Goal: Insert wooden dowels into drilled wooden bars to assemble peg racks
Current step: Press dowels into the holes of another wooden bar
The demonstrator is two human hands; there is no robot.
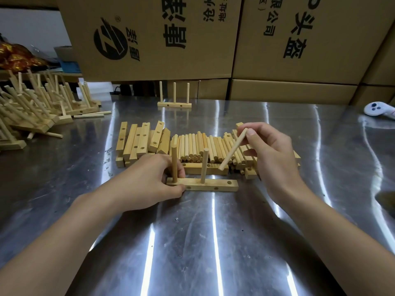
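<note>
On the steel table [192, 242], about midway between its near and far edges, lay the bar [220, 184] being worked on, flat and lengthwise across the view. The left hand [149, 180] pinched its left end, thumb on the near face and fingers curled behind. Two dowels stood upright in it, one [174, 163] at the left end beside the fingers and one [204, 165] in the middle. The hole [229, 182] at the right end was empty.

Just beyond and above, the right hand [271, 150] pinched the upper end of a third dowel [233, 149] between thumb and fingertips. It slanted down to the left, its lower tip apart from the bar and behind that hole.

The step in hand looked like filling the last top hole. The next move likely called for swinging the dowel upright, centring its tip over the hole and pressing straight down while the left hand kept the bar from shifting.

Behind the bar lay the loose dowel pile [198, 148], with stacked bars [139, 142] to its left. Along the left edge sat a heap of racks [38, 107]. One rack [174, 101] stood near the far edge, a controller [376, 108] lay toward the far right corner, and boxes [192, 39] rose beyond.
</note>
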